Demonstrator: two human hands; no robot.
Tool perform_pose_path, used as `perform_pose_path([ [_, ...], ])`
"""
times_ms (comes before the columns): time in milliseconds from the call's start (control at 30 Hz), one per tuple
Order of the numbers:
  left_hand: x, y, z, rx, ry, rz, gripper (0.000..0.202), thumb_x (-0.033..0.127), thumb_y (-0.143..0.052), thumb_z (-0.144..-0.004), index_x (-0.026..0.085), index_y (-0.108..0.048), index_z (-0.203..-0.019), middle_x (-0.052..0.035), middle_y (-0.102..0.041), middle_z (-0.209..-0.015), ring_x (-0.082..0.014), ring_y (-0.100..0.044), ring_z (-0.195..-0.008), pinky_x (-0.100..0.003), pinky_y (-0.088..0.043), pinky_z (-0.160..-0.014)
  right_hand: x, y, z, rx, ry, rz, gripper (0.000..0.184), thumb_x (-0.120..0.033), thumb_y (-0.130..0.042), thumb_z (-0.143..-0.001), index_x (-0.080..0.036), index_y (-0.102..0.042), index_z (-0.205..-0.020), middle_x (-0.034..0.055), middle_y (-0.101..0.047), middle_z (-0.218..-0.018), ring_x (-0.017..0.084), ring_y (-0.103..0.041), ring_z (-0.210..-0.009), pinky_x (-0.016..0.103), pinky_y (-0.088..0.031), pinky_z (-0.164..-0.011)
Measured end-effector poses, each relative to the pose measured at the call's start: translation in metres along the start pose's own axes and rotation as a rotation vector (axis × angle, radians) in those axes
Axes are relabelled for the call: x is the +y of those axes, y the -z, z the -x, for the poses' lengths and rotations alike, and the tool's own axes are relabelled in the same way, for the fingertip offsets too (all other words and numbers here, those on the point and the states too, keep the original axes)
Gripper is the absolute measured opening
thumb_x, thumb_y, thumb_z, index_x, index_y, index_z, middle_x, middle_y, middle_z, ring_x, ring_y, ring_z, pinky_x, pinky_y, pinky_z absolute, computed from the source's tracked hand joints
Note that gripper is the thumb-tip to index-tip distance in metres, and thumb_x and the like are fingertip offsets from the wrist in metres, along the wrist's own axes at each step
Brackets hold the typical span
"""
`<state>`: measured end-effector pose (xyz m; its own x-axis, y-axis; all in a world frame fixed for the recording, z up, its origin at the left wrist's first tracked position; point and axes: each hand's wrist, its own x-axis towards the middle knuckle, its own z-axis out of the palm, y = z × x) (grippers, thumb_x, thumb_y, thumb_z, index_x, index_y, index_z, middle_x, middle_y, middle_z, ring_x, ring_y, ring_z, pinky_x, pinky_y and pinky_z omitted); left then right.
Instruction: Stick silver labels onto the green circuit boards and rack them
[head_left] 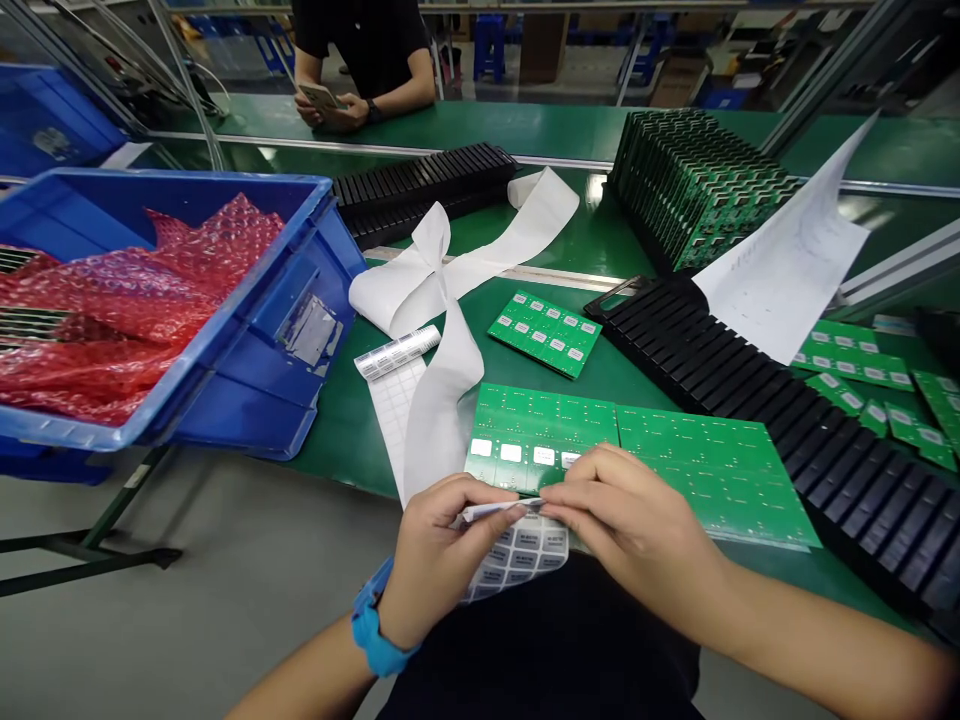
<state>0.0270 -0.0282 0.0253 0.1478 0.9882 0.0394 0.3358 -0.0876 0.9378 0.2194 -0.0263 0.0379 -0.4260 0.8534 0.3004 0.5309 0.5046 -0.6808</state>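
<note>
Each grip is pressed together, the left hand (439, 560) and right hand (630, 530) pinching a light, flimsy label strip (499, 510) at its edge, above a soft printed label sheet (517, 560) and beside a stiff circuit-board panel (712, 470) on the green surface (337, 440).

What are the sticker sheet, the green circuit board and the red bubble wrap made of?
The sticker sheet looks like paper or thin film, printed with rows of small labels. The green circuit board seems stiff fibreglass under glossy green coating, lying flat. The red bubble wrap is shiny thin plastic, its bubbles showing.
</note>
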Motion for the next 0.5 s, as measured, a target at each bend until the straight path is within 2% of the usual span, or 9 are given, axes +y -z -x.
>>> perform_pose_path([
  [67,0.003,0.000,-0.001,0.012,0.081,-0.017,0.012,0.025,-0.068,-0.074,0.018,-0.064,-0.064,0.0021,-0.062,-0.057,-0.0105,-0.057,-0.054,-0.019,-0.046,-0.051,-0.002,0.001,0.002,0.019,0.031,-0.001,0.017,-0.014,-0.052,-0.085,-0.020,-0.064,-0.095,0.0028,-0.058,-0.077,0.014,-0.052,-0.073,0.030,-0.045,-0.065],
  [133,0.004,0.001,-0.002,-0.007,0.124,-0.010,0.017,0.027,-0.067,-0.074,0.017,-0.062,-0.061,0.0026,-0.061,-0.055,-0.0103,-0.055,-0.052,-0.019,-0.045,-0.049,-0.003,0.010,-0.002,-0.008,-0.008,-0.056,0.016,-0.017,-0.052,-0.085,-0.022,-0.065,-0.092,0.0026,-0.059,-0.076,0.014,-0.054,-0.073,0.029,-0.045,-0.065],
  [233,0.004,0.002,-0.002,-0.059,0.144,0.013,0.014,0.028,-0.064,-0.077,0.018,-0.063,-0.067,0.0018,-0.062,-0.060,-0.0103,-0.056,-0.055,-0.018,-0.045,-0.050,0.004,0.036,-0.013,-0.069,-0.251,-0.141,0.013,-0.026,-0.054,-0.085,-0.022,-0.065,-0.080,0.0020,-0.062,-0.079,0.014,-0.057,-0.075,0.028,-0.047,-0.067],
  [300,0.004,0.003,-0.001,-0.127,0.144,0.044,0.010,0.028,-0.059,-0.082,0.020,-0.063,-0.077,0.0014,-0.062,-0.068,-0.0100,-0.057,-0.060,-0.018,-0.046,-0.053,0.015,0.053,-0.019,-0.141,-0.447,-0.114,0.017,-0.033,-0.055,-0.083,-0.021,-0.063,-0.074,0.0012,-0.062,-0.077,0.014,-0.058,-0.072,0.028,-0.046,-0.065],
  [400,0.008,0.004,0.002,-0.284,0.098,0.086,0.011,0.025,-0.048,-0.089,0.023,-0.060,-0.091,0.0003,-0.061,-0.083,-0.0106,-0.059,-0.072,-0.020,-0.049,-0.064,0.034,0.067,-0.022,-0.357,-0.608,-0.025,0.023,-0.039,-0.053,-0.082,-0.021,-0.061,-0.071,-0.0001,-0.059,-0.070,0.013,-0.054,-0.061,0.026,-0.043,-0.056],
  [500,0.013,0.003,0.003,-0.388,0.002,0.069,0.017,0.021,-0.042,-0.091,0.024,-0.056,-0.100,-0.0020,-0.058,-0.101,-0.0137,-0.056,-0.096,-0.025,-0.047,-0.083,0.042,0.065,-0.020,-0.457,-0.625,0.031,0.023,-0.037,-0.051,-0.081,-0.020,-0.061,-0.069,0.0002,-0.058,-0.073,0.012,-0.051,-0.058,0.025,-0.041,-0.052],
])
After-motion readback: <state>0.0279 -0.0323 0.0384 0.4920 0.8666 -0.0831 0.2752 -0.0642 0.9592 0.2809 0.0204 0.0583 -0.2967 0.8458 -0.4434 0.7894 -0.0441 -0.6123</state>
